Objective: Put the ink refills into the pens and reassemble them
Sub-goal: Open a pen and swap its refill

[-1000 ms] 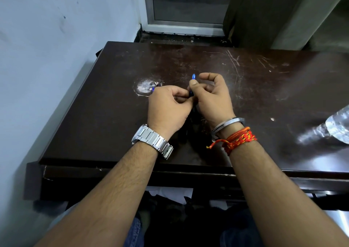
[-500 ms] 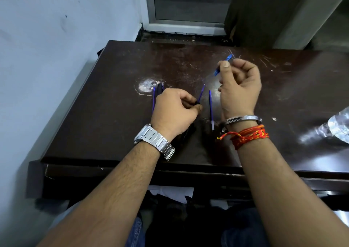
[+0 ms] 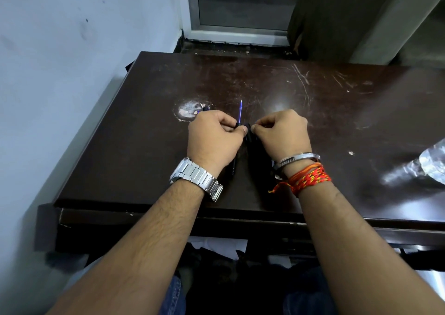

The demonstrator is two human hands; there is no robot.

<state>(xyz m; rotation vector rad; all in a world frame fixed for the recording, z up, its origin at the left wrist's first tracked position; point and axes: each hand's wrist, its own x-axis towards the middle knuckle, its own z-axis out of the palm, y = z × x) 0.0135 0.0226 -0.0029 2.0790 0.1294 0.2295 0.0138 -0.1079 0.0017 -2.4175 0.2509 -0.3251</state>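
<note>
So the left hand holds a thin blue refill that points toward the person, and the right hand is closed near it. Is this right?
Not quite. In the head view the blue refill points away from the person, toward the window; the left hand holds it, and the right hand is closed near it.

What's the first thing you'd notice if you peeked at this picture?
Two hands meet at the middle of the dark, scratched table: the left hand pinches a thin blue ink refill that points away, and the right hand closes beside it. Then the shiny watch and the orange threads on the wrists.
</note>
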